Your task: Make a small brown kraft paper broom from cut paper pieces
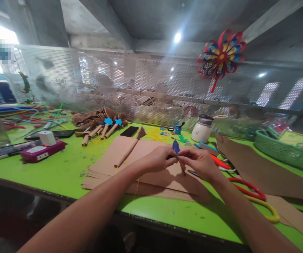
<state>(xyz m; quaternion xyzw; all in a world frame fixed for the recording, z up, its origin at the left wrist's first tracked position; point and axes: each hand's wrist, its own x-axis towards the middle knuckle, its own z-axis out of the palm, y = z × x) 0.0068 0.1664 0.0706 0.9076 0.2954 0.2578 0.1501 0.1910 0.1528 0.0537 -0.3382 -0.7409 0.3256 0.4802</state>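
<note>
Both of my hands meet above a stack of brown paper sheets (106, 168) on the green table (61, 168). My left hand (159, 159) and my right hand (200, 162) are closed in a pinch on a small brown paper piece (182, 168) that hangs down between them. A finished brown paper broom (130, 147) lies on the stack just left of my left hand. A blue glue gun (176, 145) shows behind my fingers.
Several paper brooms with blue flowers (104, 127) lie at the back left, near a black phone (129, 131), a pink box (42, 151) and a white jar (202, 128). Red and yellow scissors (248, 189), large brown sheets (262, 168) and a green basket (285, 149) lie right. A perforated screen with a pinwheel (221, 56) stands behind.
</note>
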